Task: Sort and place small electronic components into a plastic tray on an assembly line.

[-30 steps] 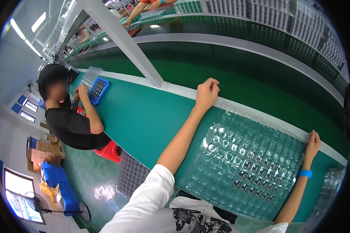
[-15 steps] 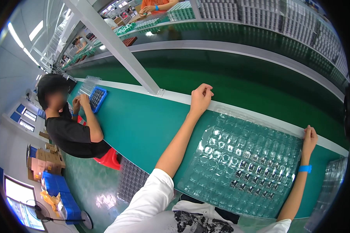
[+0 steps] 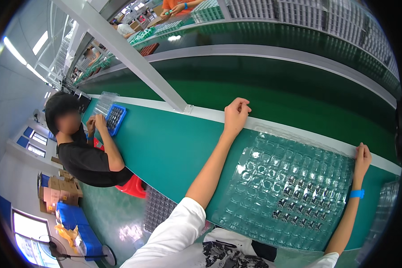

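A clear plastic blister tray (image 3: 250,192) lies on the green table in front of me. Its right-hand middle pockets hold several small dark and silvery parts (image 3: 301,196); many other pockets show nothing in them. My left hand (image 3: 236,116) rests on the pale rail just past the tray's far left corner, fingers curled in and no object visible. Over by the far right corner is my right hand (image 3: 362,157), also curled, close to the tray's edge; its fingertips are partly hidden. A blue band (image 3: 357,194) circles my right wrist.
On the left a co-worker (image 3: 87,154) handles something beside a blue tray (image 3: 115,119) of dark parts. A white post (image 3: 134,67) rises from the far rail (image 3: 210,114). More clear trays (image 3: 382,214) stand at the right. A dark pocketed tray (image 3: 158,207) is below the table's edge.
The whole view has shifted slightly, moving the table and tray rightward in the picture. Both my hands keep about the same places by the tray and stay curled.
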A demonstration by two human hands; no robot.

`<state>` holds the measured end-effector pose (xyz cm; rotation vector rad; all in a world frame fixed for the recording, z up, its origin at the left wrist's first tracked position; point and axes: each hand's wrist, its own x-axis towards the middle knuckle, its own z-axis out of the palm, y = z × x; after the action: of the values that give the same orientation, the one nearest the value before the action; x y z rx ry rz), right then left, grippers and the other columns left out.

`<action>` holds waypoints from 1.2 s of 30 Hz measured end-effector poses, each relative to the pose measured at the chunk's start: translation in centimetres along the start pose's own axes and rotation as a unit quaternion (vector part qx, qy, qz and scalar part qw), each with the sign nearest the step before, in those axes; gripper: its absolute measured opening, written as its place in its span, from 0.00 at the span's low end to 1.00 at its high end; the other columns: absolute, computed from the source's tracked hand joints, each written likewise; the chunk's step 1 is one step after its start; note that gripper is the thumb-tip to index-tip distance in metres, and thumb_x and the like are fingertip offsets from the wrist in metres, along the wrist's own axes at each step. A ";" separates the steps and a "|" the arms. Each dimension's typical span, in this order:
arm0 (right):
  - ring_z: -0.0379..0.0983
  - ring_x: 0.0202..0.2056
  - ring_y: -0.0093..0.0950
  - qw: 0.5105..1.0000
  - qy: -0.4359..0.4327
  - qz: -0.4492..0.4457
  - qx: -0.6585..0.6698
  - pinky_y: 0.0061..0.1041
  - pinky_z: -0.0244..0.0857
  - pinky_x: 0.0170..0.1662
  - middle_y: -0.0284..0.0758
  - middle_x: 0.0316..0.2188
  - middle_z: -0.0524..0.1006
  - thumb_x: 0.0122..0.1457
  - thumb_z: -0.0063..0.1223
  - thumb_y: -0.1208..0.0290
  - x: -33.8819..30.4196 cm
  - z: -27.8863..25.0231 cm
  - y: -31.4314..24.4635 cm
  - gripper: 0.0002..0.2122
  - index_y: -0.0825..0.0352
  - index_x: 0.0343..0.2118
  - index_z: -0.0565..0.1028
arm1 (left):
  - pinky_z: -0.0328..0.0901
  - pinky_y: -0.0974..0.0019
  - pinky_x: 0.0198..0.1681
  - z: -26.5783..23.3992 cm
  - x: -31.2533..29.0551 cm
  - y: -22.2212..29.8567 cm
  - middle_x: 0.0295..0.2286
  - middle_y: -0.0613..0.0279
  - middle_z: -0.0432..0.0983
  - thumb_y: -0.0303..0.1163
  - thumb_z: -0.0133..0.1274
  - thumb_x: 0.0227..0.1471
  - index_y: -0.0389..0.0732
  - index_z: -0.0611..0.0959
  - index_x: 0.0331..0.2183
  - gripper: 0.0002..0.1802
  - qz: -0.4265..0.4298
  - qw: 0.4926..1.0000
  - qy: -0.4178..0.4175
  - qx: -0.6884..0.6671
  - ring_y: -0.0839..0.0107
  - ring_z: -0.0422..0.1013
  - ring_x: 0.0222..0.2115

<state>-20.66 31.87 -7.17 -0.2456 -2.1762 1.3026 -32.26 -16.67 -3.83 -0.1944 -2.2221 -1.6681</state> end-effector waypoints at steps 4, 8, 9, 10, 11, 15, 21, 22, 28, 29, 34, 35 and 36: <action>0.50 0.19 0.12 1.000 0.016 0.020 0.008 0.17 0.42 0.21 0.21 0.15 0.58 0.65 0.46 0.66 -0.5 -0.2 0.6 0.15 0.67 0.22 0.69 | 0.67 0.75 0.25 0.3 -0.3 -0.2 0.22 0.59 0.77 0.23 0.44 0.56 0.31 0.78 0.34 0.08 -0.008 1.000 -0.008 0.009 0.78 0.71 0.21; 0.50 0.18 0.12 1.000 0.005 0.004 0.017 0.18 0.42 0.21 0.21 0.15 0.58 0.65 0.46 0.66 -0.5 0.1 -0.2 0.15 0.68 0.22 0.69 | 0.66 0.74 0.25 -0.2 0.1 -0.1 0.21 0.59 0.76 0.23 0.44 0.56 0.31 0.78 0.34 0.09 -0.018 1.000 -0.008 -0.008 0.78 0.70 0.20; 0.50 0.18 0.12 1.000 0.004 -0.004 0.017 0.18 0.42 0.21 0.22 0.15 0.58 0.65 0.46 0.66 -0.6 -0.1 -0.5 0.14 0.68 0.23 0.69 | 0.66 0.74 0.24 -0.2 -0.1 0.2 0.21 0.58 0.76 0.23 0.44 0.56 0.30 0.78 0.33 0.09 -0.033 0.999 -0.010 -0.030 0.78 0.70 0.20; 0.50 0.18 0.12 1.000 0.003 -0.003 0.014 0.18 0.42 0.21 0.22 0.15 0.58 0.65 0.46 0.66 -0.7 -0.1 -0.9 0.14 0.68 0.23 0.69 | 0.66 0.74 0.24 -0.1 0.2 0.4 0.21 0.58 0.76 0.23 0.44 0.56 0.30 0.78 0.34 0.09 -0.025 0.999 -0.016 -0.041 0.78 0.70 0.20; 0.50 0.18 0.12 1.000 0.008 0.002 0.013 0.18 0.42 0.21 0.22 0.15 0.58 0.65 0.46 0.66 -0.4 0.1 -1.1 0.14 0.68 0.22 0.69 | 0.66 0.74 0.24 0.1 0.9 0.7 0.21 0.57 0.76 0.22 0.43 0.56 0.31 0.78 0.34 0.09 -0.023 0.999 -0.017 -0.028 0.77 0.70 0.20; 0.50 0.18 0.12 0.999 -0.001 0.015 0.028 0.18 0.43 0.21 0.22 0.15 0.58 0.64 0.46 0.66 -0.8 1.0 -1.0 0.15 0.68 0.22 0.70 | 0.67 0.74 0.25 -0.6 0.3 -0.2 0.22 0.57 0.76 0.23 0.43 0.57 0.31 0.78 0.34 0.09 -0.031 0.999 -0.011 -0.027 0.76 0.71 0.21; 0.52 0.19 0.12 1.000 0.003 0.006 0.018 0.18 0.44 0.21 0.23 0.14 0.58 0.64 0.46 0.66 -0.3 0.4 -2.4 0.15 0.68 0.21 0.70 | 0.67 0.74 0.26 -0.5 0.2 0.2 0.22 0.57 0.76 0.23 0.43 0.57 0.30 0.78 0.34 0.09 -0.006 0.999 -0.007 -0.034 0.76 0.71 0.21; 0.52 0.19 0.12 1.000 0.007 0.006 0.020 0.18 0.44 0.21 0.23 0.14 0.59 0.64 0.46 0.65 -0.3 0.4 -1.8 0.15 0.68 0.21 0.70 | 0.67 0.74 0.26 -0.3 0.2 0.2 0.22 0.56 0.76 0.23 0.43 0.57 0.30 0.78 0.34 0.09 -0.014 0.999 -0.010 -0.041 0.76 0.71 0.20; 0.53 0.16 0.12 0.998 0.027 0.053 0.035 0.17 0.43 0.19 0.23 0.12 0.61 0.64 0.47 0.63 1.4 0.1 0.0 0.16 0.67 0.22 0.72 | 0.66 0.74 0.24 -0.4 0.1 -0.2 0.21 0.57 0.76 0.23 0.43 0.56 0.30 0.78 0.34 0.09 -0.047 0.997 0.011 -0.059 0.76 0.70 0.19; 0.53 0.15 0.12 0.992 0.025 0.107 0.064 0.17 0.43 0.17 0.23 0.12 0.61 0.63 0.47 0.62 1.9 -0.1 0.3 0.16 0.67 0.22 0.73 | 0.66 0.74 0.24 -0.4 0.1 -0.1 0.21 0.57 0.76 0.23 0.43 0.56 0.30 0.78 0.34 0.09 -0.048 0.997 0.017 -0.061 0.76 0.70 0.19; 0.52 0.15 0.12 0.995 0.058 0.051 0.070 0.16 0.42 0.18 0.22 0.12 0.61 0.64 0.47 0.61 1.8 0.2 1.9 0.16 0.66 0.22 0.73 | 0.66 0.74 0.24 -0.5 -0.1 0.4 0.20 0.59 0.76 0.24 0.44 0.56 0.30 0.78 0.33 0.09 -0.031 0.998 0.026 -0.040 0.77 0.70 0.19; 0.52 0.15 0.12 0.995 0.051 0.050 0.072 0.16 0.42 0.18 0.22 0.12 0.61 0.64 0.47 0.61 2.0 0.7 1.9 0.16 0.66 0.22 0.73 | 0.66 0.74 0.24 -0.7 -0.1 0.4 0.20 0.59 0.76 0.24 0.44 0.56 0.30 0.78 0.33 0.09 -0.032 0.998 0.031 -0.035 0.78 0.70 0.19; 0.52 0.15 0.12 0.996 0.043 0.039 0.061 0.16 0.42 0.18 0.22 0.12 0.61 0.64 0.47 0.61 2.0 0.7 2.0 0.16 0.66 0.22 0.73 | 0.66 0.74 0.24 -0.7 -0.1 0.4 0.20 0.59 0.76 0.24 0.44 0.56 0.30 0.78 0.33 0.09 -0.035 0.998 0.033 -0.036 0.78 0.70 0.19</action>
<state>-22.97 33.20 -8.32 -0.3350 -2.0261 1.4352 -31.95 -17.21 -3.34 -0.0788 -2.1450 -1.7660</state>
